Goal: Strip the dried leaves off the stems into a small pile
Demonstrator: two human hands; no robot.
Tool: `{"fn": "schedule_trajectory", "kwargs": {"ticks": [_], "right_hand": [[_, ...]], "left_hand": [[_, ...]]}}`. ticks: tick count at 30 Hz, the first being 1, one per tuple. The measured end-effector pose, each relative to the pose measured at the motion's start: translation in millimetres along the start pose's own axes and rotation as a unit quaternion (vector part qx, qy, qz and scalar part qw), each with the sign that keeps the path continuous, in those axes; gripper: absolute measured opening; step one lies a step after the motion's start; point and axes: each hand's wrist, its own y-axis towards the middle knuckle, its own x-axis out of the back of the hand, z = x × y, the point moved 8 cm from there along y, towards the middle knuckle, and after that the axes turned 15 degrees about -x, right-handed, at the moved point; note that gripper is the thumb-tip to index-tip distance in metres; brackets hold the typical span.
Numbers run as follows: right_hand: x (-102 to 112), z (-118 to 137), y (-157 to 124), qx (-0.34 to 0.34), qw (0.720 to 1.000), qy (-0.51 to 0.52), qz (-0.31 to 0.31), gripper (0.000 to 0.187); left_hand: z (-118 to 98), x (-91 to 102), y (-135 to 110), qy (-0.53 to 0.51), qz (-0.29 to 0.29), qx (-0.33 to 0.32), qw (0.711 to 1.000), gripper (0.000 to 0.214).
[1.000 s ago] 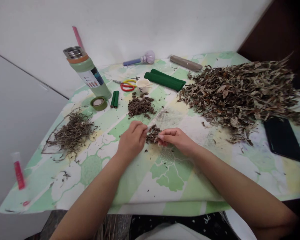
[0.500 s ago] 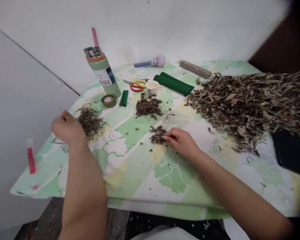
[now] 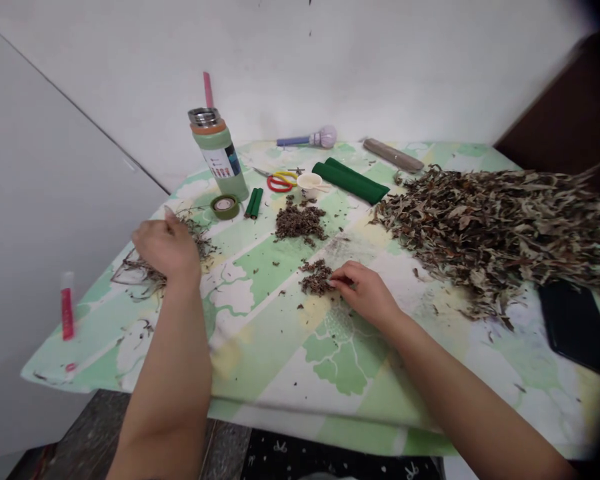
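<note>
On the patterned tablecloth (image 3: 260, 373), the curled left hand (image 3: 166, 247) covers part of the left twig heap (image 3: 203, 241); the right hand (image 3: 364, 291) bunches narrowly at the near crumb pile (image 3: 316, 277). I can't tell what either grips; a brusque sweep could scatter that pile.

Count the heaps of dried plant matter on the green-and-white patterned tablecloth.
4: tangled thin brown twigs, partly hidden by the left hand; a crumbly dark-brown heap before the small white cup; a smaller crumbly heap by the right hand; curled grey-brown leaves at right.
</note>
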Motion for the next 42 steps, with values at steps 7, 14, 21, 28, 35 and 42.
{"fn": "schedule_trajectory", "kwargs": {"ticks": [7, 14, 21, 28, 35, 42], "right_hand": [[1.0, 6.8, -3.5, 0.022, 0.999, -0.024, 0.0, 0.012], [-3.4, 7.3, -2.4, 0.053, 0.997, -0.058, -0.01, 0.033], [-16.9, 3.3, 3.9, 0.057, 0.993, -0.1, -0.01, 0.031], [-7.2, 14.9, -7.6, 0.103, 0.994, -0.028, 0.014, 0.029], [3.7, 5.4, 9.1, 0.07, 0.994, -0.033, -0.077, 0.019], [-17.6, 15.9, 18.9, 0.103, 0.987, -0.119, -0.046, 0.018]], "left_hand": [[-93.4, -13.5, -10.1, 0.013, 0.041, -0.136, 0.99, 0.026], [-134.2, -39.7, -30.8, -0.064, 0.206, -0.194, 0.957, 0.035], [-180.9, -64.1, -85.2, -0.227, 0.453, -0.148, 0.85, 0.036], [-203.6, -64.5, -106.8, -0.29, 0.478, -0.185, 0.808, 0.036], [-198.9, -64.6, -104.4, -0.294, 0.481, -0.133, 0.815, 0.036], [-196.4, -71.4, -105.4, -0.287, 0.466, -0.132, 0.826, 0.03]]}}
